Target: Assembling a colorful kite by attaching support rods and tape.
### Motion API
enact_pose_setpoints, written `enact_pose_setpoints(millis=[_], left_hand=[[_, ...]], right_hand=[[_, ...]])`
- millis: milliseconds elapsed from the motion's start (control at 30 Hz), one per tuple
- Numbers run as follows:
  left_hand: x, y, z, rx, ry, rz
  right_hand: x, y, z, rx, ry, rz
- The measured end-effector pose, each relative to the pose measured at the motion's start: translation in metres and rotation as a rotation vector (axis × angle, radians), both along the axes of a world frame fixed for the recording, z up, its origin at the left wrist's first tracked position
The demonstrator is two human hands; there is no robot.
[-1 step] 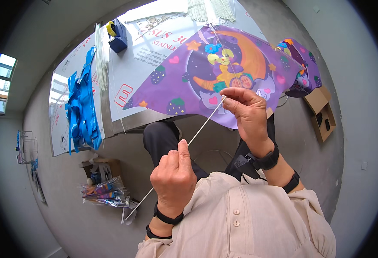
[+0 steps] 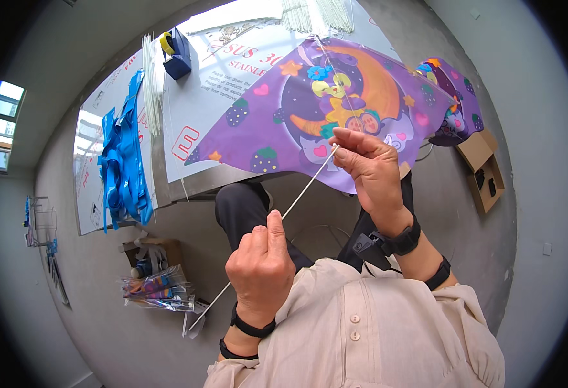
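A thin white rod [image 2: 308, 187] slants from lower left to upper right in front of me. My left hand [image 2: 262, 268] is closed round its middle, thumb pointing up along it. At the rod's upper end my right hand [image 2: 369, 173] holds the tip between thumb and fingers; the exact contact is partly hidden. Behind that hand, a purple kite-shaped sheet [image 2: 232, 145] printed with a cartoon animal, an orange moon and stars lies over the table and hangs past its near edge. A thin white line runs down the sheet's middle.
Blue strips [image 2: 125, 155], a blue tape dispenser [image 2: 178, 57] and bundled white rods [image 2: 151, 84] lie on the table [image 2: 200, 90]. More purple printed material [image 2: 468, 97] hangs at right above an open cardboard box [image 2: 484, 171]. Clear-bagged items [image 2: 158, 288] are at lower left.
My right hand's fingertips have shifted very slightly upward at the rod's tip. The left hand, rod and purple sheet look the same.
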State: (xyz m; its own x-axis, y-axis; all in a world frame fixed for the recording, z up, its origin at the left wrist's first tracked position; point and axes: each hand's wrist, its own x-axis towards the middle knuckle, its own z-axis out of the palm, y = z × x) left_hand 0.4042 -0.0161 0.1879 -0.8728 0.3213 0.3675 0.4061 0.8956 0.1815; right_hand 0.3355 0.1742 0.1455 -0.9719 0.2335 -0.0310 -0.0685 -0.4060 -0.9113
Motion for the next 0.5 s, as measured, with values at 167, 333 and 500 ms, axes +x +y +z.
enact_pose_setpoints(millis=[167, 333, 500], left_hand=[[0.0009, -0.0029, -0.0011, 0.034, -0.016, 0.002], [-0.0017, -0.0044, 0.0014, 0.06, -0.03, 0.013], [-0.0019, -0.002, -0.0012, 0.116, -0.023, -0.01]], right_hand=[[-0.0001, 0.0062, -0.0039, -0.221, -0.164, 0.151], [-0.0012, 0.0067, 0.0014, -0.475, -0.26, 0.15], [0.0, 0.0063, 0.0029, -0.53, -0.267, 0.155]])
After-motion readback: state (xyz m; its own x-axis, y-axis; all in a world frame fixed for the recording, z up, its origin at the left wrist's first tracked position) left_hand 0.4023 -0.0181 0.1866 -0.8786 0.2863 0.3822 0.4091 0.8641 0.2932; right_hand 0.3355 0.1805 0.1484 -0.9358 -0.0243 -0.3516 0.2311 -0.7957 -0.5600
